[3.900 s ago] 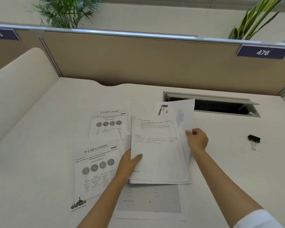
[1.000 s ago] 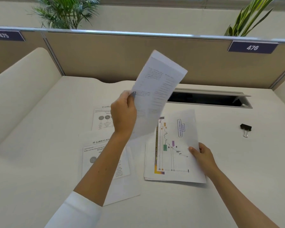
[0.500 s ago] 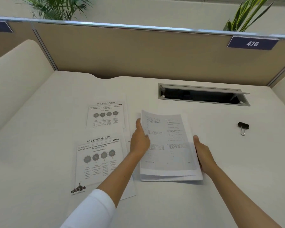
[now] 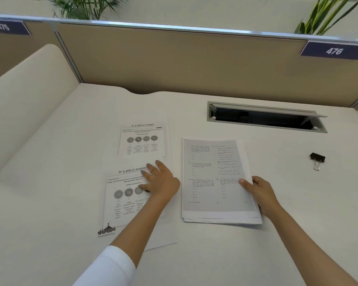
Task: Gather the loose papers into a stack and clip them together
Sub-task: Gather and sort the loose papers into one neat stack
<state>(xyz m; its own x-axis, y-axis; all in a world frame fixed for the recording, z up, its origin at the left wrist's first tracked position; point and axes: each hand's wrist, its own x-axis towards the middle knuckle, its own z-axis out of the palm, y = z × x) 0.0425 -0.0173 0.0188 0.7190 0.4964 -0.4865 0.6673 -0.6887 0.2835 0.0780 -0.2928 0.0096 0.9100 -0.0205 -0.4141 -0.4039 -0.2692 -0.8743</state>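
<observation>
Left hand (image 4: 160, 183) flat, fingers spread, palm down on the nearer printed sheet (image 4: 124, 200) headed "JICE IAS ACADEMY", gripping nothing. Right hand (image 4: 257, 189) at the right edge of the paper stack (image 4: 213, 180), thumb on the top page, remaining fingers tucked beneath the edge, pinching the stack. Stack lying flat on the white surface (image 4: 236, 254), roughly squared, lower edges slightly fanned, top page printed with small text in two columns. Second loose sheet (image 4: 143, 141) with the same heading farther back, just beyond the nearer one, overlapped by it at the lower margin; both left of the stack and apart from it. Black binder clip (image 4: 317, 159) on the surface well to the right of the stack, untouched. Open cable tray (image 4: 265, 117) set into the surface behind the stack. Beige partition (image 4: 174, 58) at the back, number plates "475" (image 4: 3, 27) and "476" (image 4: 334, 51) at the top rail, plants (image 4: 327, 15) above. White sleeve (image 4: 108, 269) on the left forearm.
</observation>
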